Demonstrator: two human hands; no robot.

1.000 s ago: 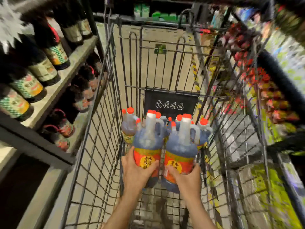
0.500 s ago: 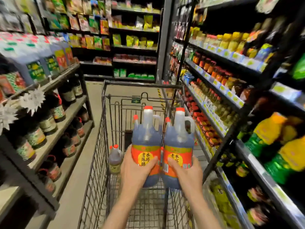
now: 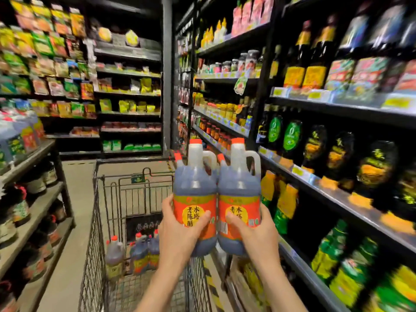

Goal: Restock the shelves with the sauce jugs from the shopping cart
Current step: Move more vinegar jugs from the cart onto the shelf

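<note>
I hold a bundle of dark sauce jugs with orange labels and orange caps up in front of me, above the right side of the wire shopping cart (image 3: pixel 99 221). My left hand (image 3: pixel 177 233) grips the left jug (image 3: pixel 194 188) around its label. My right hand (image 3: pixel 256 235) grips the right jug (image 3: pixel 238 188) the same way. Two more capped jugs sit just behind these two. Several more jugs (image 3: pixel 139 255) stand upright in the cart's basket. The jugs I hold are close to the right-hand shelf (image 3: pixel 333 197).
The right-hand shelves are packed with dark bottles, green and yellow bottles (image 3: pixel 290 136) and jars. A low grey rack (image 3: pixel 33 212) on the left holds dark bottles. Packaged goods fill the far shelves (image 3: pixel 128 104). The aisle floor (image 3: pixel 76 199) runs left of the cart.
Both hands have lifted the jugs out of the cart and carried them up and to the right, toward the right-hand shelves. My view has risen from the cart to the aisle.
</note>
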